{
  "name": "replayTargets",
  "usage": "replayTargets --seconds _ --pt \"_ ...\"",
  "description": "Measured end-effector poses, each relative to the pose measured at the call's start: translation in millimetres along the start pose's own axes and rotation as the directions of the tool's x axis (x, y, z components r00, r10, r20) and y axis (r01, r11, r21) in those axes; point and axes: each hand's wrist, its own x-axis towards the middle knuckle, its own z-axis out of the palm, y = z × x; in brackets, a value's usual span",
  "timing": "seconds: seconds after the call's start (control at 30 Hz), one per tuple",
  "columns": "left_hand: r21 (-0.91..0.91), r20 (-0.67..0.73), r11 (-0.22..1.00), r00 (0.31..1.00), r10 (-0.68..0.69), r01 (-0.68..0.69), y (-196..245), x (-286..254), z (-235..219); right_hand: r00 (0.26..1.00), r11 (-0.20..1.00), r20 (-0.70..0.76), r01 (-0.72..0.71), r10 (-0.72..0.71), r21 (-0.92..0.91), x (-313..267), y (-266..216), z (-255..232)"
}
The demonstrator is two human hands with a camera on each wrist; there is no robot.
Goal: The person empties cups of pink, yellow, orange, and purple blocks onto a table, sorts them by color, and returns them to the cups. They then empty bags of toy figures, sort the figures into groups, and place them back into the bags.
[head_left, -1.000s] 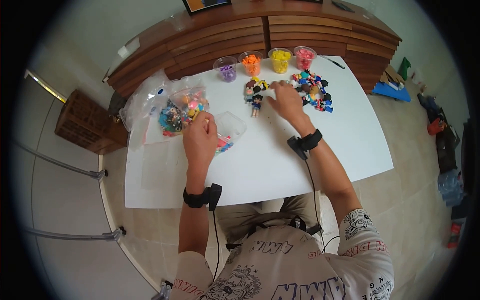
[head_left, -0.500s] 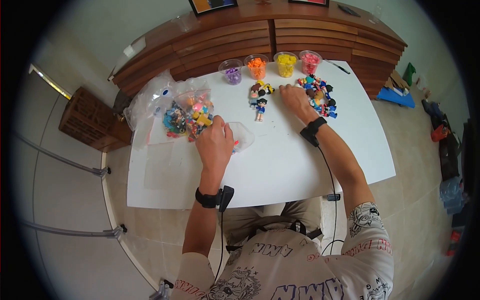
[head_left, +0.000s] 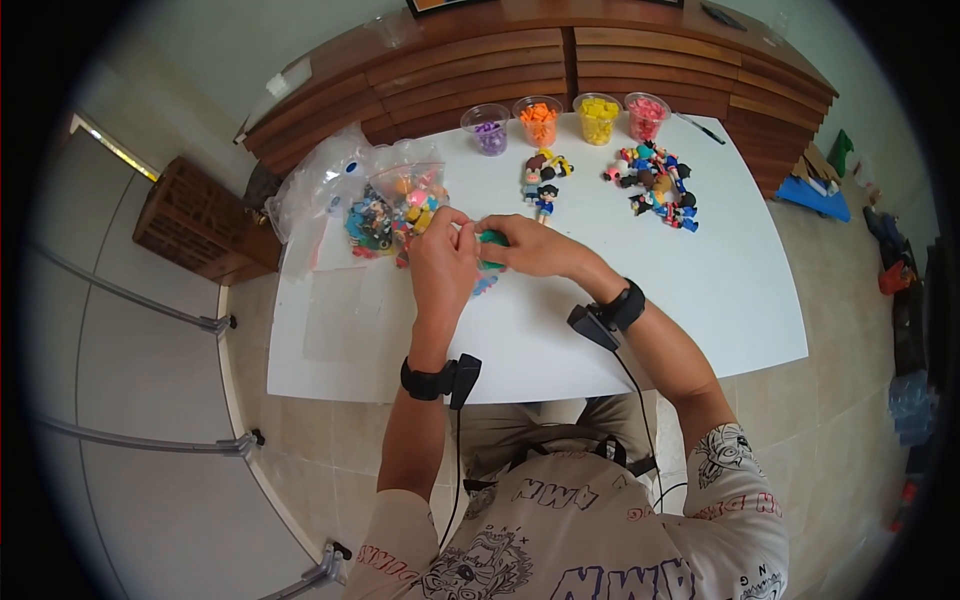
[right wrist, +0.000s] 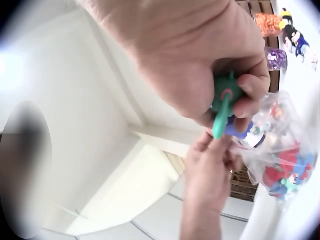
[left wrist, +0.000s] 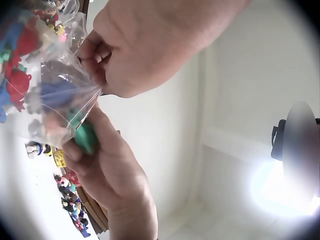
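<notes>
My left hand [head_left: 445,255] pinches the edge of a clear plastic bag [right wrist: 257,165] that has red and blue toys inside. Close against it, at the bag's mouth, my right hand [head_left: 540,247] grips a green toy figure [right wrist: 227,95] between thumb and fingers. A lighter green part sticks out of that figure, and something blue shows just below it. In the left wrist view, the bag's film overlaps the right fingertips and the green figure. Most of this bag is hidden behind the hands in the head view.
Left of the hands lie more bags of figures [head_left: 370,225] and crumpled clear plastic [head_left: 315,185]. A small group of figures [head_left: 545,200] and a larger pile [head_left: 660,185] lie farther back. Cups with purple [head_left: 490,138], orange [head_left: 538,125], yellow [head_left: 598,122] and pink pieces [head_left: 647,120] line the back edge.
My right hand has moved from beside the right-hand pile back and left to the bag, and now grips the green figure. My left hand still pinches the bag.
</notes>
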Motion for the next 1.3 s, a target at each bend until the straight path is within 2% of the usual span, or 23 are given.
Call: replayTargets --seconds 0.07,0.1,0.17,0.3,0.37,0.5,0.57,0.67,0.7,0.77,0.8,0.87,0.9,0.93,0.97,1.0,1.03,1.07,1.1,1.13,1.2,1.23,1.3 --pt "0.014 0.005 1.000 1.000 -0.015 0.015 -0.7 0.2 -6.9 0.997 0.972 0.015 0.071 -0.076 0.222 6.8 -3.8 4.3" --pt "0.007 -0.028 1.000 1.000 -0.008 0.009 -1.6 2.0 -10.3 0.997 0.972 0.017 0.075 -0.081 0.224 9.4 -8.3 3.7" --pt "0.002 -0.059 1.000 0.998 -0.009 0.009 -5.7 3.1 -14.9 0.986 0.987 -0.033 0.161 -0.162 -0.024 10.2 -18.2 3.3" --pt "-0.050 -0.113 0.997 0.992 -0.059 0.054 -17.3 13.9 -23.7 0.966 0.972 -0.118 0.234 -0.230 0.021 7.7 -30.1 12.8" --pt "-0.069 -0.143 0.994 0.986 -0.089 0.079 -25.9 14.1 -31.4 0.933 0.943 -0.167 0.330 -0.319 0.044 5.0 -27.1 20.9" --pt "-0.097 -0.121 0.985 0.981 -0.152 0.141 -39.1 18.0 -46.5 0.927 0.942 -0.174 0.335 -0.332 -0.011 -5.3 -28.8 29.8" --pt "-0.122 -0.135 0.980 0.975 -0.174 0.157 -42.9 19.6 -52.6 0.866 0.853 -0.146 0.418 -0.478 -0.312 -8.8 -34.6 27.1" --pt "-0.084 -0.110 0.988 0.984 -0.137 0.128 -43.6 18.7 -56.6 0.894 0.855 -0.148 0.340 -0.423 -0.391 -5.0 -50.3 17.6" --pt "-0.129 -0.164 0.986 0.978 -0.128 0.108 -40.2 16.7 -57.5 0.895 0.854 -0.153 0.332 -0.420 -0.401 -6.3 -56.0 14.1" --pt "-0.182 -0.212 0.980 0.970 -0.121 0.082 -40.0 19.9 -55.2 0.727 0.756 -0.283 0.474 -0.625 -0.452 -10.9 -62.8 9.9" --pt "-0.178 -0.185 0.979 0.974 -0.132 0.099 -43.7 20.1 -53.4 0.731 0.759 -0.285 0.465 -0.620 -0.456 -12.0 -58.7 7.8" --pt "-0.177 -0.159 0.977 0.976 -0.146 0.117 -47.5 16.3 -48.0 0.780 0.844 -0.323 0.478 -0.536 -0.244 -7.8 -42.7 0.9" --pt "-0.124 -0.109 0.985 0.985 -0.135 0.122 -47.1 14.7 -44.6 0.778 0.842 -0.323 0.478 -0.538 -0.251 -2.9 -28.4 -7.9" --pt "-0.068 -0.059 0.990 0.990 -0.127 0.123 -45.5 13.8 -41.8 0.817 0.930 -0.444 0.323 -0.367 -0.174 2.6 -7.0 -19.3" --pt "-0.070 -0.058 0.990 0.990 -0.126 0.122 -40.9 12.2 -39.8 0.820 0.984 -0.545 0.162 -0.175 -0.071 7.1 15.8 -26.9" --pt "-0.055 -0.044 0.991 0.992 -0.120 0.118 -33.6 10.4 -38.4 0.819 0.985 -0.547 0.160 -0.173 -0.072 12.1 38.6 -32.1" --pt "-0.041 -0.030 0.993 0.993 -0.115 0.114 -28.8 8.5 -36.4 0.827 0.974 -0.552 -0.025 -0.107 -0.226 17.1 63.3 -35.4" --pt "-0.043 -0.027 0.993 0.993 -0.113 0.112 -27.9 7.4 -33.3 0.822 0.906 -0.568 -0.207 -0.043 -0.369 20.4 85.6 -33.3" --pt "-0.045 -0.058 0.994 0.994 -0.097 0.095 -27.3 8.5 -29.5 0.823 0.851 -0.567 -0.289 -0.013 -0.439 22.6 95.9 -28.8" --pt "-0.046 -0.091 0.996 0.993 -0.082 0.078 -26.8 10.3 -26.7 0.820 0.849 -0.572 -0.290 -0.018 -0.442 23.8 106.7 -28.5" --pt "-0.025 -0.089 0.997 0.994 -0.070 0.068 -23.0 13.8 -26.8 0.884 0.750 -0.465 -0.341 0.051 -0.567 22.7 110.0 -28.5" --pt "0.002 -0.082 0.998 0.994 -0.069 0.069 -22.1 13.7 -27.4 0.858 0.712 -0.497 -0.430 0.130 -0.556 26.3 111.8 -31.6" --pt "-0.007 -0.078 0.998 0.995 -0.069 0.069 -21.8 15.2 -27.1 0.858 0.729 -0.503 -0.408 0.102 -0.550 25.2 119.3 -46.7"
